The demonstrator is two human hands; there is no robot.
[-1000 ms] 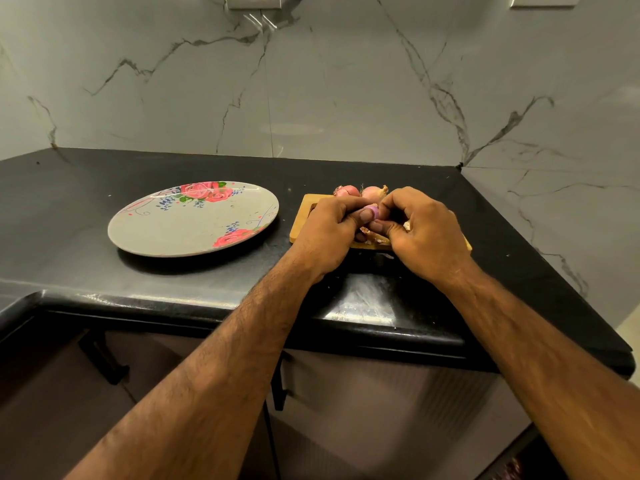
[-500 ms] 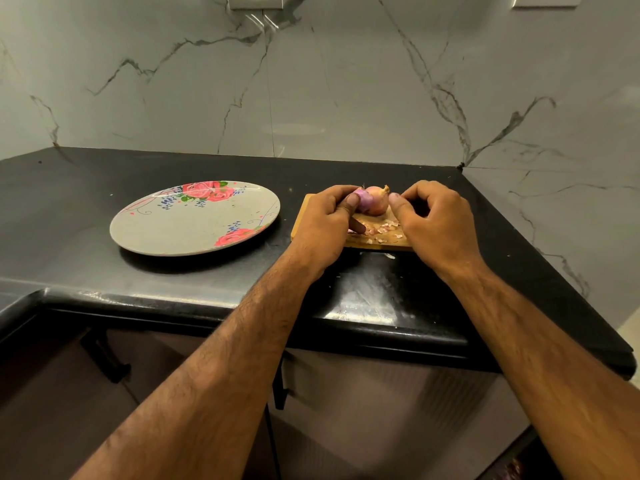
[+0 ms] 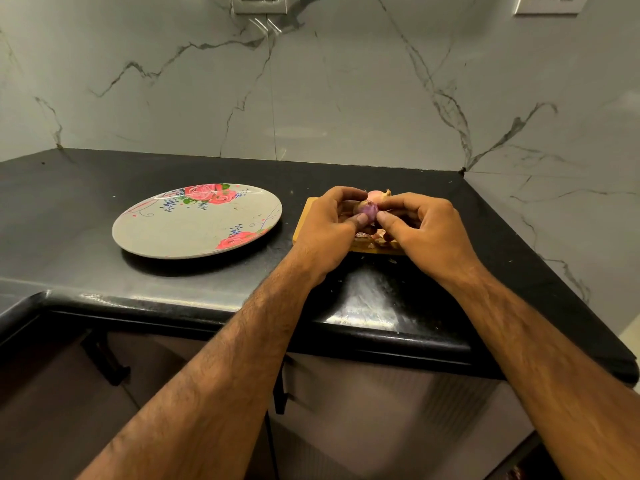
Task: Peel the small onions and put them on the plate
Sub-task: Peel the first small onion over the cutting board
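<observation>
So the right hand (image 3: 426,230) has closed back in since half a second ago, and now both hands are pinched on the same small onion (image 3: 367,211). The left hand (image 3: 332,233) steadies it while the right fingertips pick at the skin, I'd guess. It's held just above the wooden board (image 3: 302,221), probably so the peels (image 3: 379,239) drop there and not on the counter (image 3: 381,292). One more unpeeled onion (image 3: 376,195) sits behind on the board. The plate (image 3: 194,230) off to the left has no onions on it yet
</observation>
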